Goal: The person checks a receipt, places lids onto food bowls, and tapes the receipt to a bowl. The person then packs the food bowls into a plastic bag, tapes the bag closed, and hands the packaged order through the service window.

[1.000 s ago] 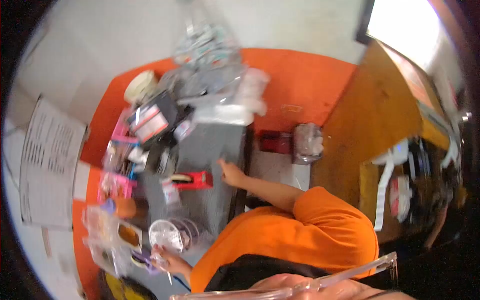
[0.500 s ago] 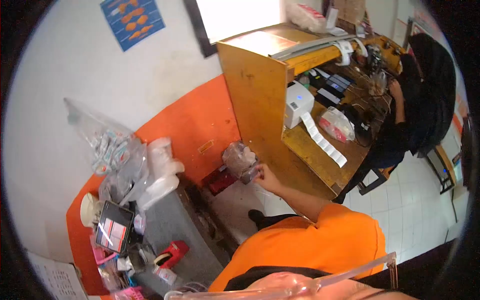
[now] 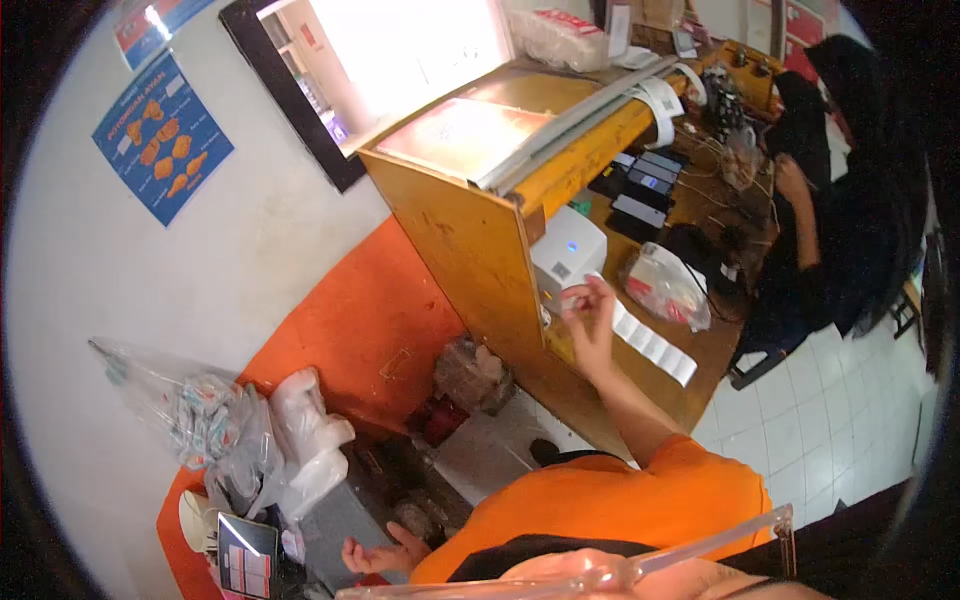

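My right hand [image 3: 592, 318] is raised over the wooden desk, beside the white label printer [image 3: 568, 247]. Its fingers are bent but apart, and no held object shows between them. It overlaps the upper part of the printed label strip [image 3: 652, 345]; whether it touches the strip I cannot tell. Low in the view, my left hand [image 3: 388, 553] is turned partly upward at the grey table [image 3: 345, 535], with its fingers loosely curled, apart and empty. Close to it stand a tablet [image 3: 247, 560] and white plastic bags [image 3: 312, 440].
Black devices [image 3: 648, 190] and a plastic-wrapped pack [image 3: 665, 285] lie on the desk [image 3: 450, 250]. A person in dark clothes [image 3: 850, 220] sits at its right side, one hand [image 3: 793, 183] near the desk edge. A filled clear bag [image 3: 470, 375] lies below the desk.
The view has swung right toward the desk. My right hand has moved from above the grey table to the printer. My left hand, earlier at small items, has come back into view empty.
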The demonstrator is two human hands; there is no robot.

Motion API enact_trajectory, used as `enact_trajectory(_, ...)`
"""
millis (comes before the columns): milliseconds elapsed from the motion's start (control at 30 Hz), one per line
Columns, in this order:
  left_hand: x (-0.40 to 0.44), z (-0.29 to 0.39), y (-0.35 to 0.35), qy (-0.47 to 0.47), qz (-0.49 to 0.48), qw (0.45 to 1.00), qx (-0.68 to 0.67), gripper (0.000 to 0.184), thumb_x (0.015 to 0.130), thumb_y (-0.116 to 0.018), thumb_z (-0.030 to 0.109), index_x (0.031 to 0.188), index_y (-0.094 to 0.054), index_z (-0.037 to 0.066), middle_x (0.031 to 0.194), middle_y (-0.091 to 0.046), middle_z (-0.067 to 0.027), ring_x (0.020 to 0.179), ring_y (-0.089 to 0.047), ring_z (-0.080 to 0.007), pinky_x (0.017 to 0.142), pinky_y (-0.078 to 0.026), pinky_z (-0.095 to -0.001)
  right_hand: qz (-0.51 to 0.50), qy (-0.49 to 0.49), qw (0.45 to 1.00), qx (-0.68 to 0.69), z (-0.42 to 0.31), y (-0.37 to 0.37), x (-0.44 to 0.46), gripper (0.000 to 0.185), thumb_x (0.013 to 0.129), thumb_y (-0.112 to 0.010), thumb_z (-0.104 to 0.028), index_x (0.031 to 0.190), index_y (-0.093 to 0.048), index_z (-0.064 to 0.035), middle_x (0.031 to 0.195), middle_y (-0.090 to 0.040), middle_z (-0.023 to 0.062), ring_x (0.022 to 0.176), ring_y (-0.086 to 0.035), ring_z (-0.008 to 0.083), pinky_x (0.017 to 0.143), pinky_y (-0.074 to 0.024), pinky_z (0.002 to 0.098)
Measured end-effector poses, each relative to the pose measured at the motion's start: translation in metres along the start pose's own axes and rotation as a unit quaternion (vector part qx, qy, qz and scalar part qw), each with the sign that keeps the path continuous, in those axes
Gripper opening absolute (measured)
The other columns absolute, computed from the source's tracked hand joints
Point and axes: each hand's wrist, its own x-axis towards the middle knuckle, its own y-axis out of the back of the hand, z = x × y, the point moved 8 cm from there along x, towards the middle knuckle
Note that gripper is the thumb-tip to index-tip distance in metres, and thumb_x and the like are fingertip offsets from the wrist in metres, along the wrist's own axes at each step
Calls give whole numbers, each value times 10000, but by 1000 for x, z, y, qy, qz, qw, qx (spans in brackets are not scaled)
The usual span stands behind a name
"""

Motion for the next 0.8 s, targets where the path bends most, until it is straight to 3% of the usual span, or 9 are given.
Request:
enact_trajectory(133, 15, 34, -47, -39, 3, 998, 39, 337, 788, -577, 162, 979, -342, 15, 1094, -359, -170, 990, -374, -259, 873, -305, -372, 71, 210, 974, 52, -29, 5, 69, 560, 735, -574, -103, 1197, -262, -48, 980, -501, 140, 816, -446, 166, 743, -334, 304)
enact_trajectory(200, 27, 53, -90, -81, -100, 992, 10, 400, 740, -600, 144, 983, -294, 55, 1104, -254, -150, 996, -284, -265, 889, -211, -383, 88, 258, 958, 93, -41, -3, 104, 568, 740, -576, -118, 1203, -254, -48, 993, -502, 152, 821, -451, 169, 730, -347, 310)
enact_trajectory(300, 24, 58, -134, -15, -123, 990, -71, 388, 737, -592, 120, 995, -313, 42, 1089, -269, -158, 979, -301, -275, 862, -244, -394, 63, 333, 929, 145, -58, -21, 150, 553, 756, -562, -119, 1218, -263, -62, 1026, -501, 158, 805, -465, 169, 724, -362, 312)
enact_trajectory(400, 25, 70, -181, -5, -205, 973, -101, 426, 722, -605, 99, 1032, -322, 28, 1081, -271, -153, 964, -326, -266, 862, -257, -386, -68, 290, 953, 61, -63, -58, 186, 557, 761, -566, -122, 1241, -288, -65, 1053, -500, 152, 759, -484, 177, 705, -390, 314)
enact_trajectory(467, 40, 87, -217, -9, -237, 960, -149, 438, 715, -607, 85, 1051, -332, 26, 1088, -288, -158, 964, -345, -270, 860, -274, -382, -190, 133, 972, -33, -60, -85, 206, 563, 767, -569, -138, 1261, -309, -75, 1068, -494, 149, 711, -500, 209, 670, -420, 319)
enact_trajectory(533, 63, 104, -254, -15, -269, 942, -198, 451, 709, -609, 70, 1070, -343, 23, 1094, -305, -163, 965, -364, -274, 858, -290, -379, -241, 122, 960, -74, -62, -97, 216, 570, 768, -569, -154, 1269, -308, -76, 1073, -492, 152, 707, -508, 225, 651, -428, 324)
enact_trajectory(600, 87, 136, -289, -159, -330, 910, -192, 429, 713, -604, 67, 1072, -374, 25, 1126, -336, -172, 1025, -384, -303, 887, -311, -394, -350, 22, 929, -116, -54, -112, 216, 579, 778, -557, -192, 1286, -296, -91, 1124, -457, 175, 835, -528, 297, 726, -438, 351)
enact_trajectory(733, 132, 170, -357, -142, -316, 859, -377, 373, 730, -593, 95, 1049, -412, 30, 1161, -336, -175, 1117, -331, -355, 939, -288, -436, -379, 97, 903, -180, -56, -124, 210, 570, 788, -553, -194, 1284, -299, -76, 1210, -379, 192, 1097, -409, 366, 906, -358, 391)
enact_trajectory(800, 142, 188, -382, -140, -296, 834, -444, 360, 744, -584, 118, 1049, -415, 28, 1169, -324, -175, 1134, -313, -367, 955, -276, -446, -367, 88, 908, -182, -52, -124, 212, 575, 783, -561, -192, 1282, -301, -68, 1214, -379, 191, 1094, -412, 367, 903, -360, 392)
